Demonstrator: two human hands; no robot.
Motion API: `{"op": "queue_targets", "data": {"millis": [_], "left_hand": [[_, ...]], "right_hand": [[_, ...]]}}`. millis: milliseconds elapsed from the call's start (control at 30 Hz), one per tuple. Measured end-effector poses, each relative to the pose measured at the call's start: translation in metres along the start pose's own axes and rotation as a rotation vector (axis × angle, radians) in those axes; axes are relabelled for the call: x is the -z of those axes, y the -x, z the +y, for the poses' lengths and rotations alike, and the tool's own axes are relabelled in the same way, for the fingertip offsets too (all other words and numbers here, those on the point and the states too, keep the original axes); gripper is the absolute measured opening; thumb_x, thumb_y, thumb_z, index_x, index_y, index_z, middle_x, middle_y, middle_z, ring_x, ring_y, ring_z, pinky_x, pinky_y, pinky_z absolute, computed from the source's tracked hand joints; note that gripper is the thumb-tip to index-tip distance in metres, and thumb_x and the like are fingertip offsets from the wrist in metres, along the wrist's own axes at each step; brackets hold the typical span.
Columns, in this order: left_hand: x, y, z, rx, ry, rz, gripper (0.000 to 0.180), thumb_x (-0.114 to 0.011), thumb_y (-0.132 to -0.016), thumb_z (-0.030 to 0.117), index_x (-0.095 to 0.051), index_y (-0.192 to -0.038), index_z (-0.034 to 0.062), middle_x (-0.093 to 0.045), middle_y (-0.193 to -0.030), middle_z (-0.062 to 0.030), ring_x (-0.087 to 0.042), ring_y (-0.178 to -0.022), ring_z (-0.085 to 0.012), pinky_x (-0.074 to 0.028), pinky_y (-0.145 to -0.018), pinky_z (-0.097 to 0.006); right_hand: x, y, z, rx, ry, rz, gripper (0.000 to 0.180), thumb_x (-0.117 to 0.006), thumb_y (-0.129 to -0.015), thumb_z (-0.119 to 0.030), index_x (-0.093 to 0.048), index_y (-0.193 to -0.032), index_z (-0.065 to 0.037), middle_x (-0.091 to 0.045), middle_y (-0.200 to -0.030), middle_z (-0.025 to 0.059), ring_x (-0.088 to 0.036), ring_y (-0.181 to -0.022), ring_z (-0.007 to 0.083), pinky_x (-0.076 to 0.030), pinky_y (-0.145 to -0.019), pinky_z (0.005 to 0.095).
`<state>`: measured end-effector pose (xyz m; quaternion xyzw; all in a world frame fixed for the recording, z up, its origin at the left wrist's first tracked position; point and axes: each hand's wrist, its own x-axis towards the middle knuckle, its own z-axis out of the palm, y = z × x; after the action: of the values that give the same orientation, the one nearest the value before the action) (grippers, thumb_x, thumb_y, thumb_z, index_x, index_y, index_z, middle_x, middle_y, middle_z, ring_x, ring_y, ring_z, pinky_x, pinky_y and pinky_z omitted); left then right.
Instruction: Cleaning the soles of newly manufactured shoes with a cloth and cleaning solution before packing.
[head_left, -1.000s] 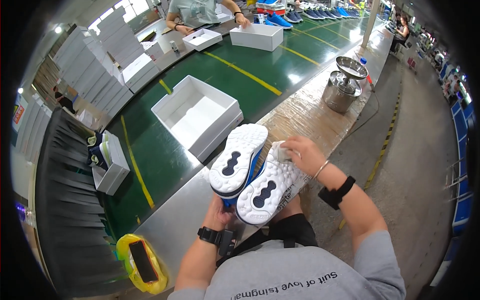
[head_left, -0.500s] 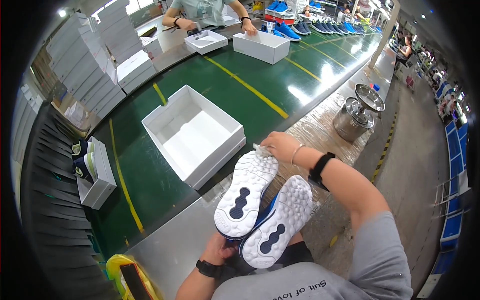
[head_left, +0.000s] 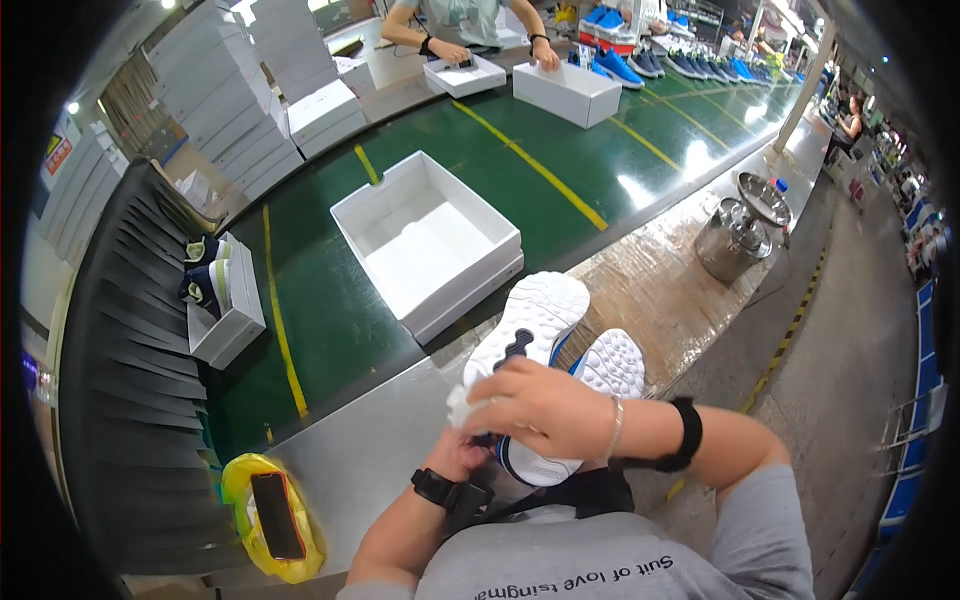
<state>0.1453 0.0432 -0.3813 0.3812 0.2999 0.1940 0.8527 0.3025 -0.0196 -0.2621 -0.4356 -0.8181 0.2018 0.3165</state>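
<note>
A pair of sneakers is held soles up in front of me: the left sneaker [head_left: 548,300] and the right sneaker [head_left: 612,365] have white knobbly soles with blue edging. My left hand [head_left: 457,456] grips them from below at the heel end, its fingers partly hidden. Over the left sole's heel, my right hand [head_left: 545,408] pinches a crumpled white cloth [head_left: 459,406]; the hand covers much of both heels. Just beyond the shoes, a white shoebox [head_left: 470,293] without shoes in it stands on the green conveyor belt [head_left: 330,330].
To the left, another box [head_left: 238,310] holding dark sneakers sits by black strip curtains [head_left: 120,400]. A yellow bag with a phone [head_left: 278,515] lies at lower left. A metal dispenser can [head_left: 728,240] stands right. Across the belt, a co-worker's hands [head_left: 545,55] touch white boxes.
My right hand has moved the cloth from the toe end of the left sole down to its heel. The view has shifted slightly, so the surroundings sit further right.
</note>
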Motion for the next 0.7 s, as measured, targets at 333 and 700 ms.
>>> {"op": "queue_targets", "data": {"millis": [333, 700], "left_hand": [[-0.073, -0.027, 0.129, 0.105, 0.032, -0.340, 0.055, -0.055, -0.089, 0.042, -0.045, -0.129, 0.0050, -0.055, -0.124, -0.0117, -0.057, -0.108, -0.0230, -0.047, -0.094, -0.038], [-0.098, -0.011, 0.283, -0.289, -0.006, 0.156, 0.046, -0.064, -0.086, 0.030, -0.050, -0.114, -0.0045, -0.055, -0.111, -0.0178, -0.057, -0.101, -0.0327, -0.043, -0.092, -0.053]], "right_hand": [[0.033, 0.133, -0.041, -0.455, -0.194, 0.838, 0.026, -0.055, -0.081, 0.003, -0.062, -0.106, -0.002, -0.059, -0.109, 0.0095, -0.055, -0.098, 0.0157, -0.043, -0.086, 0.0270], [-0.018, 0.205, -0.001, -0.613, -0.599, 1.228, 0.023, -0.059, -0.086, -0.006, -0.060, -0.108, 0.002, -0.064, -0.097, 0.0072, -0.060, -0.085, 0.0126, -0.048, -0.076, 0.0253]]}}
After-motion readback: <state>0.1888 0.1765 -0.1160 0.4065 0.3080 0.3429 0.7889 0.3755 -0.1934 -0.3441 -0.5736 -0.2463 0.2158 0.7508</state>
